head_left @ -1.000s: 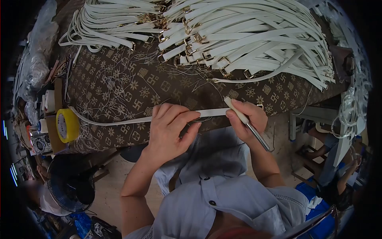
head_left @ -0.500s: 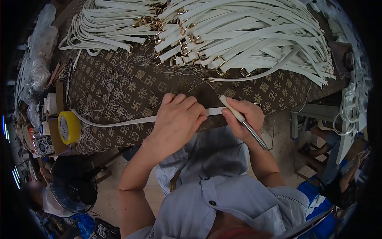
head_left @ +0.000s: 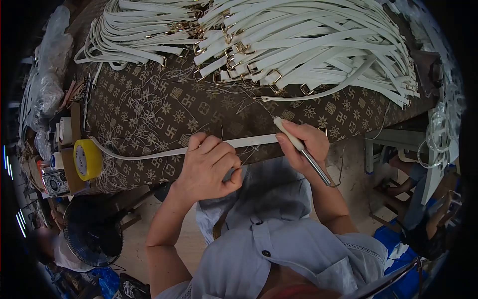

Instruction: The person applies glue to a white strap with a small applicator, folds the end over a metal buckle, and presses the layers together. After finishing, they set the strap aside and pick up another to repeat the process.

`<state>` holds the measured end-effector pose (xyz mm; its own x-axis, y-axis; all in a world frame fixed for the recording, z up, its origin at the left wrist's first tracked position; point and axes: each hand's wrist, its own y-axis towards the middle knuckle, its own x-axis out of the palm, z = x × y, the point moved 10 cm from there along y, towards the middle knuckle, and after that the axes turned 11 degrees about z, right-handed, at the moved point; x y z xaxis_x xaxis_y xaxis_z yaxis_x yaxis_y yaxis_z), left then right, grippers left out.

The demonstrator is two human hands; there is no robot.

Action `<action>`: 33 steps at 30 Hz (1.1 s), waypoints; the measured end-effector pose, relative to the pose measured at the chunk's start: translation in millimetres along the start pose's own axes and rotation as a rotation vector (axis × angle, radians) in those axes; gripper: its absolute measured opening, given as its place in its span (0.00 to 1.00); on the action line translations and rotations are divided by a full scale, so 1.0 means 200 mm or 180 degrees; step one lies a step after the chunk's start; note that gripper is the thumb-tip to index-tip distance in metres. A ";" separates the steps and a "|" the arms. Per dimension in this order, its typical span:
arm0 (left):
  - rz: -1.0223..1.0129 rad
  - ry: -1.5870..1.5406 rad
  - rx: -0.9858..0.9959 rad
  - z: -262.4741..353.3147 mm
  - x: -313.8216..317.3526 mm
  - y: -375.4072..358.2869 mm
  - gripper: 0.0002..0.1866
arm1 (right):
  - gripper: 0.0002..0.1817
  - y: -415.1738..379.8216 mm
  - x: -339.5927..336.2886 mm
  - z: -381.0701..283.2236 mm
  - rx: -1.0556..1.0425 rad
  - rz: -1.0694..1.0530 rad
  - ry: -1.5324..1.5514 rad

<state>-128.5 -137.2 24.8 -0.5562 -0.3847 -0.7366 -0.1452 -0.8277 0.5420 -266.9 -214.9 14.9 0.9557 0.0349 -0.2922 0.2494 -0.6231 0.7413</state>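
one slim white strap (head_left: 164, 152)

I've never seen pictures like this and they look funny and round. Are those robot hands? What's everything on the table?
No robot here! These are a person's own two hands, seen by a camera worn on the head, looking forward and down. That's why you see their shirt below.

The right hand holds a tool with a pale handle and a metal shaft. The left hand curls by a thin white strap; I can't tell if it grips it.

On the patterned cloth lie a big pile of white straps with buckles, and loose threads. Yellow tape stands at the left.
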 end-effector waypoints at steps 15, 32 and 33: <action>-0.0238 0.0114 -0.0143 -0.02 0.11 0.09 0.11 | 0.19 0.00 0.00 -0.01 -0.0081 -0.0014 -0.0040; -0.1209 -0.0513 -0.0720 -0.15 0.20 0.19 0.02 | 0.19 -0.01 0.00 0.00 -0.0078 0.0026 -0.0012; -0.1217 -0.0508 -0.0723 -0.15 0.20 0.20 0.02 | 0.20 -0.01 0.00 -0.01 -0.0092 0.0036 -0.0019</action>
<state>-132.2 -197.8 4.2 -0.6192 0.0182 -0.7851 -0.1914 -0.9731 0.1284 -267.4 -212.9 14.2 0.9575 0.0233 -0.2875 0.2432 -0.6007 0.7616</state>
